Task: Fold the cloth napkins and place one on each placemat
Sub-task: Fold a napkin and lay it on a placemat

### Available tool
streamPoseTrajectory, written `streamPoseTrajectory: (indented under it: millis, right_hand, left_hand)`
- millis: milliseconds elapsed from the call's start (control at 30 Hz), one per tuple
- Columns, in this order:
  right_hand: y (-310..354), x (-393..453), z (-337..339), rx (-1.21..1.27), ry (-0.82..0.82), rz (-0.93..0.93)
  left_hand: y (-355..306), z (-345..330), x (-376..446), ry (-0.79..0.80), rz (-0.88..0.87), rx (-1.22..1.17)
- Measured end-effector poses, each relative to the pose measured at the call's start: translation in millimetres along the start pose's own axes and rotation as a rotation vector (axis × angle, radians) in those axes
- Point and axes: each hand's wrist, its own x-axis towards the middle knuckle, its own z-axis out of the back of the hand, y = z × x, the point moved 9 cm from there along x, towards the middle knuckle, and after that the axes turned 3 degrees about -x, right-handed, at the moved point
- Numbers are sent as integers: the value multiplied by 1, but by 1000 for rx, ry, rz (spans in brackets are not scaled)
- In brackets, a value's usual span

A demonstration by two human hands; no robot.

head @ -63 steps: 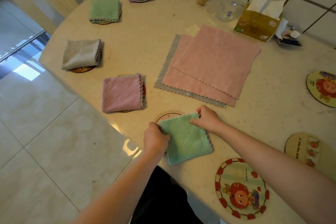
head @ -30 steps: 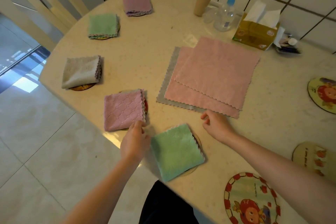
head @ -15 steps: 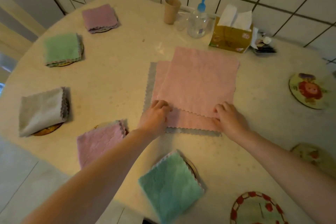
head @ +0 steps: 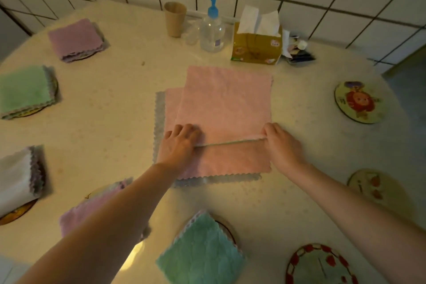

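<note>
Along the counter's left edge, four folded napkins already sit on placemats: white, green, purple, pink. A fifth, teal, lies on a mat at the near edge. Mid-counter, left hand and right hand each pinch the near edge of the top pink napkin, lifting it off a second pink napkin and a grey napkin beneath. Right edge: three bare placemats, cartoon one, pale one, red-rimmed one. Judged five done, three napkins left.
</note>
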Motion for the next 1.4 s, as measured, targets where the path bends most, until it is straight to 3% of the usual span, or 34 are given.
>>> streamPoseTrajectory:
  millis: [133,300,400,533,700,833,900,967,1033,1133,1267,1400]
  right_hand:
    - [-15,-3,21,84,-94,43]
    - [-56,-7,62,716,-181,-46]
    - [-90,-29,112,698,-337,46]
    - [-141,-87,131,663,-282,146]
    - [-204,-192,77,439,-81,221]
    - [-232,-267,1,391,229,202]
    - [-234,-294,-12,332,221,283]
    - [-227,-311,-9,212,104,432]
    - [-224,-324,-11,148,56,532]
    - [-226,-331,-19,228,143,529]
    - [-242,-312,-20,402,252,371]
    - [-260,-270,0,648,152,85]
  left_hand:
    - [-10,3,-6,3,6,-31]
    - [-31,46,-1,-297,262,-550]
    - [-82,82,-8,-429,257,-644]
    - [-147,88,-34,-501,83,-516]
    - [-233,39,-110,-340,-129,-283]
    - [-279,-13,-170,-189,-221,-164]
    - [-294,-32,-193,-131,-250,-134]
    - [-303,-44,-210,-83,-245,-116]
    - [-305,-54,-220,-1,-207,-120]
    - [-302,-59,-222,79,-154,-141]
    - [-274,-41,-206,60,98,-356]
    - [-234,-27,-179,-5,378,-675]
